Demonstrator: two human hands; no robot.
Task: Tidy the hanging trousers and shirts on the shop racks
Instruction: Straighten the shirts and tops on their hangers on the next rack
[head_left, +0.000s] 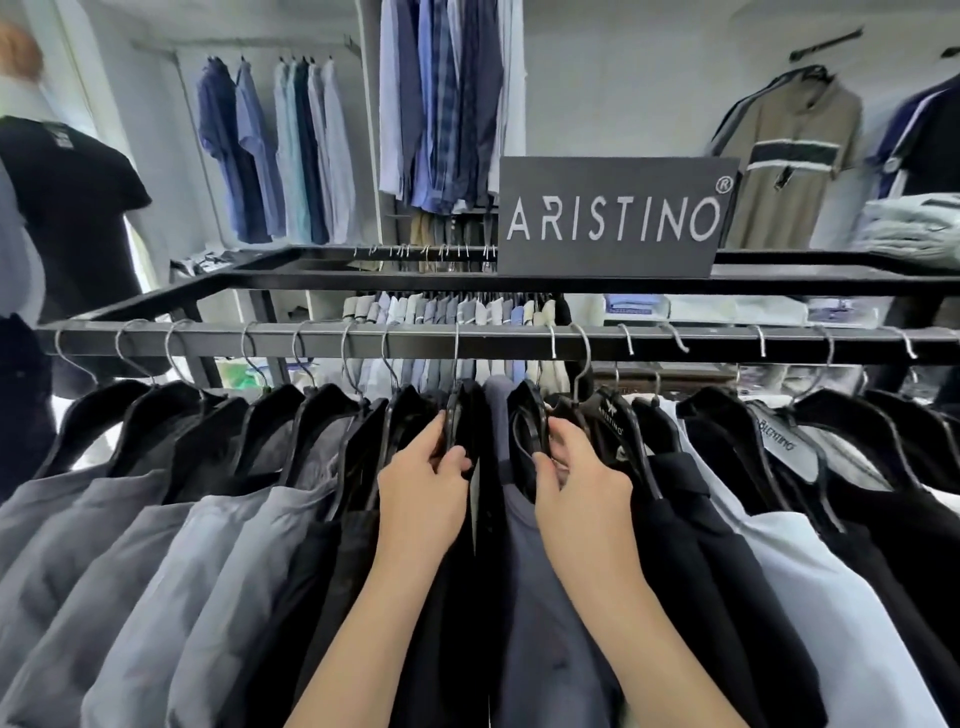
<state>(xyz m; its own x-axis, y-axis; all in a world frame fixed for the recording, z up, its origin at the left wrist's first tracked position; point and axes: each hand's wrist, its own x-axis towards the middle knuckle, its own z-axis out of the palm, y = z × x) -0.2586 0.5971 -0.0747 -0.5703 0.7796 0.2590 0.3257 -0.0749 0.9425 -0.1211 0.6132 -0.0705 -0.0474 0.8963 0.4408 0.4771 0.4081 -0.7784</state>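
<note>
A black metal rack rail (208, 338) runs across in front of me, hung with several shirts on black hangers. Grey shirts (130, 545) fill the left, black and white ones (810, 561) the right. My left hand (423, 488) grips the black hanger (457, 410) of a dark shirt at the middle. My right hand (576, 478) grips the neighbouring black hanger (530, 421), which carries a slate-blue shirt (545, 597). A narrow gap lies between the two hangers.
A dark ARISTINO sign (613, 215) stands on the rack's top frame. Behind it hang more shirts on the far rail (452, 306) and on wall rails (280, 150). A person in a black T-shirt (72, 208) stands at the left. Folded clothes (914, 228) lie at the right.
</note>
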